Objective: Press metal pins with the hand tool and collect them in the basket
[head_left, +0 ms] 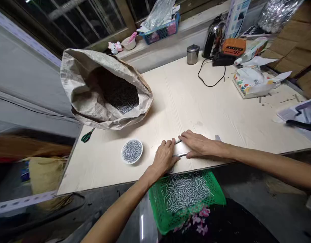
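A flat, pale, rectangular piece with metal-looking long edges (181, 149) lies near the table's front edge; its exact kind I cannot make out. My left hand (165, 156) is closed over its left end, thumb on the near side and fingers on the far side. Gripping its right end, my right hand (199, 144) covers that part of it. A white bowl (123, 158) full of small shiny metal pins stands to the left of my left hand. Below the table edge, close under both hands, is a green plastic basket (155, 211) with many similar metal pins.
A large woven sack (76, 77) stands open on the table's left, with small metal pieces inside. Green-handled scissors (87, 136) lie by the left edge. At the back are a lidded metal canister (192, 55), an electric kettle (213, 35) and a tissue pack (250, 79).
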Demonstrator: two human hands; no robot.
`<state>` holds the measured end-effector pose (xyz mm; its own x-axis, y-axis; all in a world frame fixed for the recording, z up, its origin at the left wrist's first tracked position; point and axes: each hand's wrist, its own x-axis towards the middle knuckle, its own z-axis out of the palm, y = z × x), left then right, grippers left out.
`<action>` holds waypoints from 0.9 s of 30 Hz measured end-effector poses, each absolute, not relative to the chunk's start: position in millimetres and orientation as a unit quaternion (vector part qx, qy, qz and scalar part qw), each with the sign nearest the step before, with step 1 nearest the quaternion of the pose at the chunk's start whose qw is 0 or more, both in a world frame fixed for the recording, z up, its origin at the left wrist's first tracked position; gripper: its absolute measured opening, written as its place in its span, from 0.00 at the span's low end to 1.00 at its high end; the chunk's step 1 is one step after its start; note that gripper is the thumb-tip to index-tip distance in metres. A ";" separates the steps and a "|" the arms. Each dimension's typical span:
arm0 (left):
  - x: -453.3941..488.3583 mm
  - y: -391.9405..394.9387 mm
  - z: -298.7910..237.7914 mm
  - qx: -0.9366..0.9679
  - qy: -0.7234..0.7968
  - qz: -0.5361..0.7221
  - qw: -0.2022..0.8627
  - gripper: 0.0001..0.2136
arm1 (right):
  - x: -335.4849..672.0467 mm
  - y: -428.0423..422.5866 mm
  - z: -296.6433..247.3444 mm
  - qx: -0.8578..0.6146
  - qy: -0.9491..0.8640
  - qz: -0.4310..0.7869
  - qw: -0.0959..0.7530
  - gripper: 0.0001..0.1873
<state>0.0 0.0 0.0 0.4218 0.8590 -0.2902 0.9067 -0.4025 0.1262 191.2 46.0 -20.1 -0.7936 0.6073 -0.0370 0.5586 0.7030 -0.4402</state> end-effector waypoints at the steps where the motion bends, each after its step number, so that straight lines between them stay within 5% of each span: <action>1: 0.2 -1.1 -0.2 0.835 0.528 -0.079 0.132 0.30 | 194.0 45.4 -19.4 -0.308 -0.924 0.215 0.067 0.27; 5: 1.8 -6.5 -3.3 0.834 0.534 -0.031 0.130 0.13 | 198.1 44.4 -24.9 -0.275 -0.936 0.196 0.099 0.07; 8: 4.3 -9.7 -8.6 0.823 0.551 -0.002 0.135 0.05 | 192.5 45.7 -36.3 -0.257 -0.942 0.189 0.105 0.08; 13: 4.3 -9.2 -12.9 0.812 0.569 0.026 0.129 0.08 | 189.5 47.2 -40.0 -0.283 -0.940 0.165 0.095 0.05; 16: -5.0 -16.5 -6.0 0.788 0.597 0.095 0.114 0.21 | 197.9 44.0 -33.0 -0.293 -0.935 0.150 0.133 0.28; 18: -15.6 -28.0 1.7 0.760 0.620 0.158 0.108 0.20 | 203.7 39.8 -28.9 -0.296 -0.930 0.149 0.157 0.35; 21: -33.2 -48.9 11.0 0.688 0.691 0.179 0.130 0.11 | 204.4 32.0 -27.2 -0.288 -0.928 0.168 0.168 0.25; 27: -44.6 -62.9 2.4 0.553 0.788 0.020 0.268 0.16 | 174.5 19.2 -42.8 -0.287 -0.929 0.159 0.173 0.07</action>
<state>-44.6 -62.9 2.4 -0.2442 0.8831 -0.4006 0.8618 0.3870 0.3280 174.5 19.2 -42.8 -0.7759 0.5876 0.2296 0.4774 0.7848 -0.3952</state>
